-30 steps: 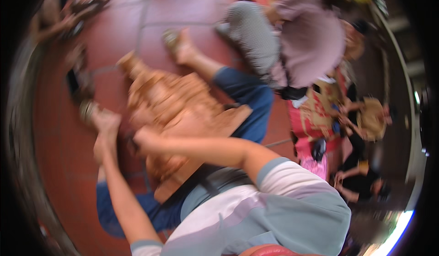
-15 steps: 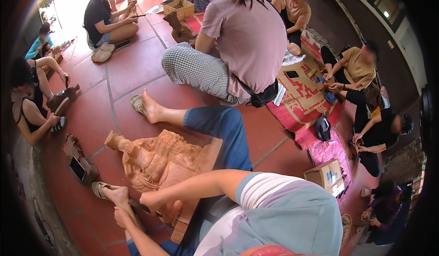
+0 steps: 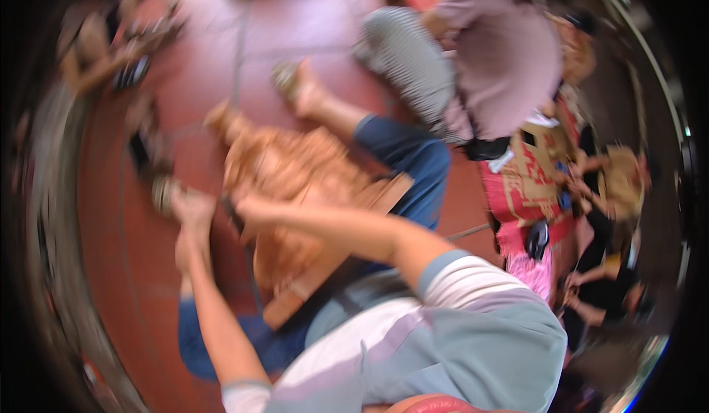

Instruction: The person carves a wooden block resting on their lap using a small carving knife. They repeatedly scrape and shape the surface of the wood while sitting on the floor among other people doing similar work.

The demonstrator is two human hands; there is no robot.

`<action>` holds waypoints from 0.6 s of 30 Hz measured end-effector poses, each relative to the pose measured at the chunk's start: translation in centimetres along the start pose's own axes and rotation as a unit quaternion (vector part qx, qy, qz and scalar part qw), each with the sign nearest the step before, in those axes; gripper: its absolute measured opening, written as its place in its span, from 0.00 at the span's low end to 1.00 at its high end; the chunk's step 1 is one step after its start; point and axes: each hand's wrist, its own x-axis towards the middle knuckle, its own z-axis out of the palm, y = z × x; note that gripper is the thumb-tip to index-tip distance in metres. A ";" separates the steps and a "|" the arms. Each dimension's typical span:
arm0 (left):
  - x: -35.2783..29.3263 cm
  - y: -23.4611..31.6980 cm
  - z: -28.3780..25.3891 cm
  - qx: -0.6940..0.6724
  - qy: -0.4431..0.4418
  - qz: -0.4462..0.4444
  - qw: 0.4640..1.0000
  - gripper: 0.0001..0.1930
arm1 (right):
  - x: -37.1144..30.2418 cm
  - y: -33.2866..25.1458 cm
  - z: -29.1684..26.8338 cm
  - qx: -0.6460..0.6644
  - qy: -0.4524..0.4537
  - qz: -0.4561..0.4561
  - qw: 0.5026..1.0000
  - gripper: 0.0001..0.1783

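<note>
A carved figure of orange-brown wood (image 3: 288, 162) lies between my spread legs, its flat base toward my body. My right hand (image 3: 251, 214) is closed at the carving's left side. Something dark juts out beside the fingers; blur hides what it is. My left hand (image 3: 186, 249) is closed low by my left ankle (image 3: 193, 210), left of the carving and apart from it. Whether it grips the ankle or a small thing, I cannot make out. Both forearms reach forward, the right one crossing over the carving's lower part.
A dark phone (image 3: 140, 151) leans on a brownish block beyond my left foot. Ahead to the right sits a person in a pink shirt (image 3: 502, 66). A red and tan mat (image 3: 509, 199) with a dark cap (image 3: 538, 239) lies at right, with other people seated along it.
The view has swung, so the carving, my legs and both hands appear higher and mostly further right, and everything is blurred. Both hands stay closed in much the same places.
</note>
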 end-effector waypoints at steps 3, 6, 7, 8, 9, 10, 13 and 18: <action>-0.4 -1.6 -0.4 0.016 -0.016 0.020 1.000 0.23 | -0.9 -3.9 -1.5 0.158 -0.294 0.086 0.939 0.16; -0.6 -0.3 -1.8 -0.061 0.018 -0.025 0.998 0.26 | 0.1 -1.6 -2.0 0.229 -0.193 0.150 0.942 0.07; 0.7 -1.7 -0.2 -0.077 0.032 -0.057 0.995 0.28 | 0.8 -2.8 -3.1 0.191 -0.132 0.162 0.959 0.07; 1.5 -2.0 1.0 -0.081 0.055 -0.061 0.993 0.28 | 0.9 -2.3 -3.1 0.243 -0.132 0.193 0.941 0.07; 1.5 -1.4 1.0 -0.076 0.063 -0.046 0.994 0.25 | 0.8 -2.4 -2.7 0.261 -0.142 0.155 0.942 0.07; 1.2 -1.6 0.9 -0.078 0.054 -0.058 0.994 0.26 | 0.4 -2.9 -3.1 0.282 -0.162 0.115 0.939 0.07; 1.5 -1.7 1.3 -0.090 0.040 -0.073 0.992 0.27 | -0.2 -4.1 -3.0 0.247 -0.255 0.069 0.932 0.07; 1.7 -1.3 0.9 -0.086 0.045 -0.072 0.993 0.26 | 2.4 -1.3 -4.0 0.224 -0.192 0.150 0.944 0.08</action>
